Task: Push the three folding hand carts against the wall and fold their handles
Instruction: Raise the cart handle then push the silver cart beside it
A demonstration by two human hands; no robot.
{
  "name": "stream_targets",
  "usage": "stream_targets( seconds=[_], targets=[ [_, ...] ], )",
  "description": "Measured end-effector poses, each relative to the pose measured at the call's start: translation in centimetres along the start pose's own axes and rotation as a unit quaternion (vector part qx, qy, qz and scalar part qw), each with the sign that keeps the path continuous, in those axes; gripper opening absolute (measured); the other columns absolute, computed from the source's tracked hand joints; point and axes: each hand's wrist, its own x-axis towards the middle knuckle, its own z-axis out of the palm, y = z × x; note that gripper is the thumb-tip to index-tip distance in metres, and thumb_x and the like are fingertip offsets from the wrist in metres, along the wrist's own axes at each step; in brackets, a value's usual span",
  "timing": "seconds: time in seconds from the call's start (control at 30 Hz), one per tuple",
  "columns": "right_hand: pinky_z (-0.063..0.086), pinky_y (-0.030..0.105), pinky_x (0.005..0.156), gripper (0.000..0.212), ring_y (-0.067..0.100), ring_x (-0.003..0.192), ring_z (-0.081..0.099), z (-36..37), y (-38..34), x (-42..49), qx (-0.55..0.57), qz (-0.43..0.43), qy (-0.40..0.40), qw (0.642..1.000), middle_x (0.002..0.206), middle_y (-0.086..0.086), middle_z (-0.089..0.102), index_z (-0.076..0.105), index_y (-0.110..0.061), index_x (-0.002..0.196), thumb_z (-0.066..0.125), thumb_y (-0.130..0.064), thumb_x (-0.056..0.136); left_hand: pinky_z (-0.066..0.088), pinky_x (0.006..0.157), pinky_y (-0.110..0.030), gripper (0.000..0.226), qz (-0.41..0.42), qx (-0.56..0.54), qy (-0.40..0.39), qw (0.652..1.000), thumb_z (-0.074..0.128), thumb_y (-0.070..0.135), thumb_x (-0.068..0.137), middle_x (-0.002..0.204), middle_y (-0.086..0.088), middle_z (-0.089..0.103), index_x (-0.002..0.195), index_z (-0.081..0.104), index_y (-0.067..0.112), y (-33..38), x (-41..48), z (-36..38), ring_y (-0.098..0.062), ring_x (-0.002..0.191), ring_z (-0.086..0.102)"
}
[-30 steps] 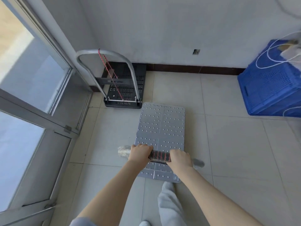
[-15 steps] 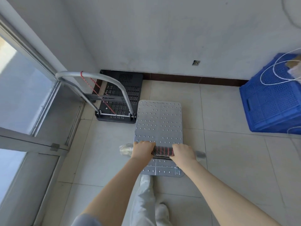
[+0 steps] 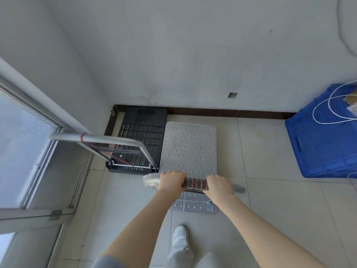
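Observation:
A silver studded cart (image 3: 189, 147) stands on the tiled floor, its far edge a short way from the wall's brown skirting. Its upright handle (image 3: 195, 183), wrapped in black foam with red cord, is gripped by my left hand (image 3: 171, 180) and my right hand (image 3: 219, 185). Beside it on the left, a black perforated cart (image 3: 144, 132) sits in the corner against the wall. The black cart's grey tube handle (image 3: 100, 140) stands upright, with red cord tied to it. A third cart is not in view.
A blue plastic crate (image 3: 324, 136) with white cables stands at the right by the wall. A glass door and window frame (image 3: 29, 147) line the left side. My white shoe (image 3: 179, 235) is on the tiles behind the silver cart.
The silver cart has rolled forward toward the wall and now lies alongside the black cart. Both hands kept their grip on its handle. I have stepped closer.

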Motion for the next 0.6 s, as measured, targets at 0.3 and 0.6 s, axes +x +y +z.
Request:
stream_targets(
  seconds=[0.3, 0.6],
  targets=[
    [0.050, 0.033, 0.080, 0.023, 0.031, 0.102, 0.065, -4.2, 0.0, 6.9, 0.003, 0.004, 0.012, 1.000, 0.109, 0.011, 0.069, 0.059, -0.011, 0.108, 0.057, -0.025, 0.089, 0.038, 0.094, -0.039, 0.018, -0.011, 0.013, 0.015, 1.000, 0.050, 0.017, 0.091, 0.113, -0.008, 0.064, 0.107, 0.058, 0.014, -1.9, 6.8, -4.2, -0.030, 0.111, 0.056],
    [0.050, 0.035, 0.080, 0.023, 0.031, 0.099, 0.065, -7.0, 2.0, 11.4, 0.006, -0.006, 0.029, 1.000, 0.106, 0.010, 0.069, 0.059, -0.012, 0.107, 0.058, -0.025, 0.088, 0.037, 0.097, -0.042, 0.016, -0.010, 0.000, 0.021, 1.000, 0.054, 0.017, 0.090, 0.110, -0.008, 0.065, 0.106, 0.057, 0.014, -1.5, 11.5, -6.5, -0.029, 0.107, 0.058]
  ],
)
